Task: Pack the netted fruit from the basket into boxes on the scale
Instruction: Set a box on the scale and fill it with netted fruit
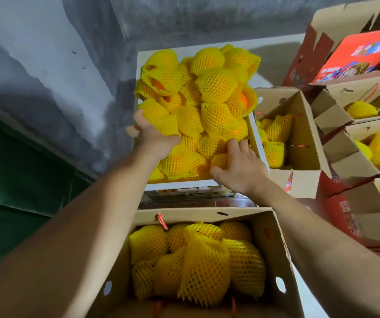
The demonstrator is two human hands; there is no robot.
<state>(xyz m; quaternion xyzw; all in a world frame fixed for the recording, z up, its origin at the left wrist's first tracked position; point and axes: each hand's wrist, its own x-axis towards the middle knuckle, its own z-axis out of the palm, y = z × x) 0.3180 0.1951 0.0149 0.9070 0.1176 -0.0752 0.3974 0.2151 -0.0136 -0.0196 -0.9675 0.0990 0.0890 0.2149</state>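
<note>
Head view looks down on a white plastic basket (256, 138) heaped with orange fruit in yellow foam netting (209, 88). Both hands reach into its near end. The left hand (154, 136) curls round a netted fruit at the basket's left edge (thumb on the near side, fingers hidden behind the netting). The right hand (239, 166) has its fingers bent over another netted fruit near the front rim, though whether it truly grips or only rests there is hard to tell. Nearest the camera stands an open brown cardboard box (274, 246), already holding several netted fruit. More open cardboard boxes (308, 138) with netted fruit stand to the right.
</note>
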